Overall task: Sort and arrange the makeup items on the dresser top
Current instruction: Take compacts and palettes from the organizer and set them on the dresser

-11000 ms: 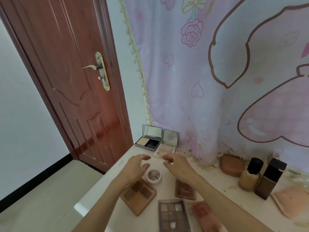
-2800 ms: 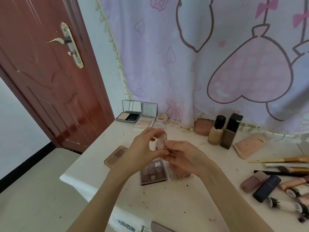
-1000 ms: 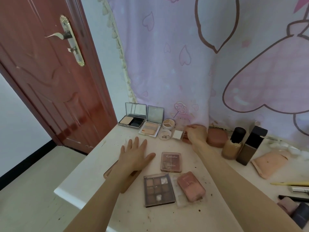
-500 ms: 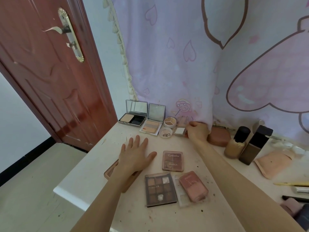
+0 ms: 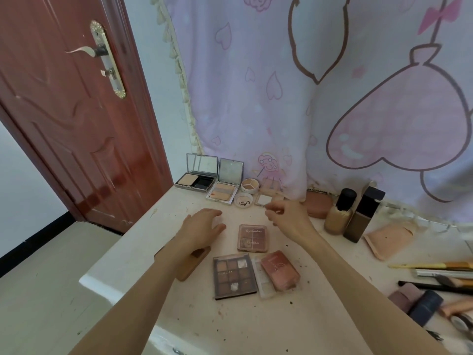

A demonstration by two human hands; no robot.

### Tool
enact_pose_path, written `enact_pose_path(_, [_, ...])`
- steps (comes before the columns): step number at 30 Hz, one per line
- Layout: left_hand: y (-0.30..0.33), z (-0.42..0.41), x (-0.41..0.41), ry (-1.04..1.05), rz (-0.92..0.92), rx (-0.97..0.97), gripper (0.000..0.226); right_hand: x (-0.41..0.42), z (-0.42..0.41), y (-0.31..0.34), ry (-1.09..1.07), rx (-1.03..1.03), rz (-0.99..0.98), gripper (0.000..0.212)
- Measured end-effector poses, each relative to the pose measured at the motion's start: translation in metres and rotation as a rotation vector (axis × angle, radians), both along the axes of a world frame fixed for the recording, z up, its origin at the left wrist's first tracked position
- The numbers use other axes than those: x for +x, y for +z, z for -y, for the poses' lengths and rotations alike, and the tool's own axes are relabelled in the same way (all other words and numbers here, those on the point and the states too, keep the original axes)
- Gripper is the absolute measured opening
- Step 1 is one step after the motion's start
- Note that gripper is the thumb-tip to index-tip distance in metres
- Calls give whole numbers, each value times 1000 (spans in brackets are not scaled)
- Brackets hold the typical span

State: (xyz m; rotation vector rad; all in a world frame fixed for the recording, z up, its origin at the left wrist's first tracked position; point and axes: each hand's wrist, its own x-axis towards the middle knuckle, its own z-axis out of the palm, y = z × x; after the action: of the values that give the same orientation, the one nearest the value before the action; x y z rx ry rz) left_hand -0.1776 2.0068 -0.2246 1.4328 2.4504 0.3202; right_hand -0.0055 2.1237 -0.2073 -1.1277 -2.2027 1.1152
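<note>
Along the back of the white dresser top (image 5: 256,324) stand an open mirror compact (image 5: 195,179), a second open palette (image 5: 225,187), a round concealer pot (image 5: 250,185) with its lid (image 5: 243,200) in front, and a small open clear case (image 5: 267,194). My right hand (image 5: 289,217) hovers just in front of that case, fingers loosely curled, holding nothing. My left hand (image 5: 201,230) hangs relaxed above a brown palette (image 5: 194,260). A small pink palette (image 5: 253,238), a dark nine-pan eyeshadow palette (image 5: 234,275) and a pink blush compact (image 5: 280,270) lie between my arms.
A brown oval compact (image 5: 317,204), two foundation bottles (image 5: 340,212) (image 5: 363,213) and a peach pouch (image 5: 387,239) sit at the back right. Brushes (image 5: 435,269) and tubes (image 5: 425,306) crowd the right edge. A curtain (image 5: 320,98) hangs behind; a red door (image 5: 64,111) stands left.
My right hand has let go of the small clear case at the back row and pulled back toward me. My left hand has lifted slightly, its fingers now curved instead of flat.
</note>
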Motion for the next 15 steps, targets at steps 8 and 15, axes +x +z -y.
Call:
enact_pose_path(8, [7, -5, 52, 29, -62, -13, 43, 9, 12, -2, 34, -282, 77, 32])
enact_pose_path(15, [4, -13, 60, 161, 115, 54, 42, 9, 22, 3, 18, -659, -175, 15])
